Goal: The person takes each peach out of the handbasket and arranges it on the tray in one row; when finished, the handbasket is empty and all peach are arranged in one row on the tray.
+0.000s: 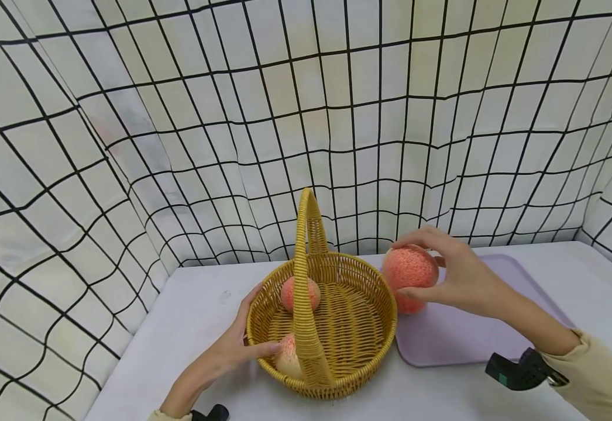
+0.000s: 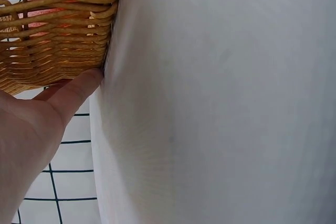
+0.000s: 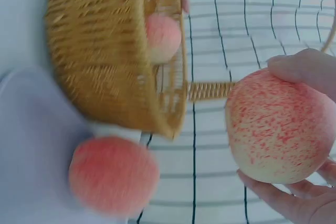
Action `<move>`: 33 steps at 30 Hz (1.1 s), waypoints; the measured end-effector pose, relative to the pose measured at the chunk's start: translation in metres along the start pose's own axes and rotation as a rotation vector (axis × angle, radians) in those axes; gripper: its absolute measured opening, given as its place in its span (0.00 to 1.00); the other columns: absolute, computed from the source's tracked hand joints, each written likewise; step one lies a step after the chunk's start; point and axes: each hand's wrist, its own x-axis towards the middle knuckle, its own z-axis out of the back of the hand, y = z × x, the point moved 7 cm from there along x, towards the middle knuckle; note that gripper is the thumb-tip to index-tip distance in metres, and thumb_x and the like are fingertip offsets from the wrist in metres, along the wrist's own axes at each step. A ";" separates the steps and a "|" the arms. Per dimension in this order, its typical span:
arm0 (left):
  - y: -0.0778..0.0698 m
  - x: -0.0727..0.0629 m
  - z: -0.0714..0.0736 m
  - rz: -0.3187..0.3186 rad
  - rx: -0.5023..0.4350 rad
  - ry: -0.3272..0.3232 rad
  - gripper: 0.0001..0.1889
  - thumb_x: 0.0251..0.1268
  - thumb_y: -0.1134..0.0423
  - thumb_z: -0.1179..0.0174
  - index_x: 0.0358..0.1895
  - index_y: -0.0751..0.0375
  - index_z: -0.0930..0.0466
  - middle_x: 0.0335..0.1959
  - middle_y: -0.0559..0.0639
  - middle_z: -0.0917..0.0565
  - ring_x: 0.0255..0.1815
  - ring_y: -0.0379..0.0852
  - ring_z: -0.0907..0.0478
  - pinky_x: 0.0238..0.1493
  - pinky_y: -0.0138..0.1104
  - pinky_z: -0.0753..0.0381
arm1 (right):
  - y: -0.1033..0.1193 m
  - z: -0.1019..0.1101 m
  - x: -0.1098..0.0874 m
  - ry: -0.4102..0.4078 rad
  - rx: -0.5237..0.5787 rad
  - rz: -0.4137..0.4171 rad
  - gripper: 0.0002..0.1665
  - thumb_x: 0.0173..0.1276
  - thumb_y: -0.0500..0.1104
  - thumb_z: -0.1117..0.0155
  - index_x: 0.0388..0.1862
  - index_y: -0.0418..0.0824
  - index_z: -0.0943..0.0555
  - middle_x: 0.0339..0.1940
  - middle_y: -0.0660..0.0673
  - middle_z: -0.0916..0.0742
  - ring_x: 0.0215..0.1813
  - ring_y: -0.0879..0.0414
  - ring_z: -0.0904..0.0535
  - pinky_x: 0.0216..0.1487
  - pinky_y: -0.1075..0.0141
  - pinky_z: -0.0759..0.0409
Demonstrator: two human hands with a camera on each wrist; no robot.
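Note:
My right hand holds a pinkish-red peach between thumb and fingers, raised just beyond the right rim of a wicker basket. Speckled red over cream, the held peach shows large in the right wrist view. Below it, another peach sits at the tray's left edge, partly hidden in the head view. Two peaches lie inside the basket: one at the back left, one at the front left, both partly behind the handle. My left hand grips the basket's left side, thumb over the rim.
A light purple tray lies on the white table to the basket's right. The basket's tall arched handle stands upright across its middle. Black netting over white sheeting encloses the table's back and sides.

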 end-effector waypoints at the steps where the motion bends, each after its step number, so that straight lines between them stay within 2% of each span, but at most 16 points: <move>1: 0.000 0.001 0.000 -0.003 -0.001 0.002 0.62 0.61 0.52 0.25 0.86 0.40 0.68 0.86 0.64 0.57 0.83 0.69 0.51 0.77 0.63 0.47 | -0.002 0.006 -0.004 -0.019 -0.020 0.007 0.40 0.47 0.31 0.13 0.60 0.48 0.18 0.57 0.53 0.17 0.58 0.61 0.21 0.51 0.56 0.13; 5: 0.001 0.002 -0.001 0.001 -0.004 0.000 0.62 0.61 0.51 0.25 0.86 0.40 0.68 0.86 0.65 0.57 0.83 0.70 0.51 0.77 0.64 0.47 | -0.018 0.023 -0.017 -0.071 -0.076 -0.012 0.40 0.49 0.35 0.11 0.61 0.47 0.18 0.57 0.53 0.17 0.54 0.66 0.21 0.51 0.68 0.15; 9: 0.003 0.000 -0.001 0.016 0.000 -0.006 0.62 0.61 0.52 0.25 0.86 0.38 0.67 0.86 0.64 0.57 0.83 0.69 0.52 0.77 0.65 0.50 | -0.042 0.030 -0.029 -0.076 -0.105 -0.072 0.39 0.50 0.39 0.11 0.62 0.48 0.18 0.57 0.53 0.17 0.53 0.68 0.21 0.52 0.77 0.20; 18: 0.001 0.000 -0.001 0.016 0.004 -0.001 0.62 0.61 0.51 0.25 0.86 0.37 0.67 0.86 0.65 0.57 0.83 0.69 0.53 0.77 0.65 0.50 | -0.100 0.031 -0.053 -0.035 -0.128 -0.224 0.39 0.51 0.46 0.11 0.61 0.45 0.19 0.58 0.43 0.15 0.48 0.68 0.20 0.44 0.72 0.16; 22: 0.000 -0.002 0.001 0.017 0.011 -0.002 0.63 0.61 0.51 0.25 0.86 0.38 0.68 0.86 0.64 0.58 0.84 0.69 0.54 0.77 0.66 0.51 | -0.116 0.022 -0.057 -0.008 -0.106 -0.196 0.39 0.50 0.44 0.10 0.61 0.42 0.18 0.56 0.43 0.15 0.46 0.66 0.19 0.40 0.68 0.15; 26: 0.000 -0.003 0.001 0.018 0.009 -0.003 0.63 0.61 0.52 0.25 0.86 0.37 0.68 0.86 0.63 0.59 0.84 0.69 0.55 0.77 0.66 0.52 | -0.128 0.014 -0.060 0.001 -0.103 -0.169 0.40 0.49 0.42 0.10 0.61 0.41 0.18 0.54 0.44 0.15 0.46 0.67 0.21 0.40 0.69 0.17; 33: 0.002 0.000 -0.002 0.041 0.007 -0.009 0.61 0.60 0.50 0.25 0.86 0.34 0.66 0.86 0.60 0.56 0.85 0.67 0.55 0.77 0.67 0.53 | -0.138 0.008 -0.064 0.038 -0.102 -0.182 0.40 0.50 0.44 0.11 0.62 0.42 0.18 0.60 0.42 0.16 0.51 0.69 0.23 0.48 0.68 0.18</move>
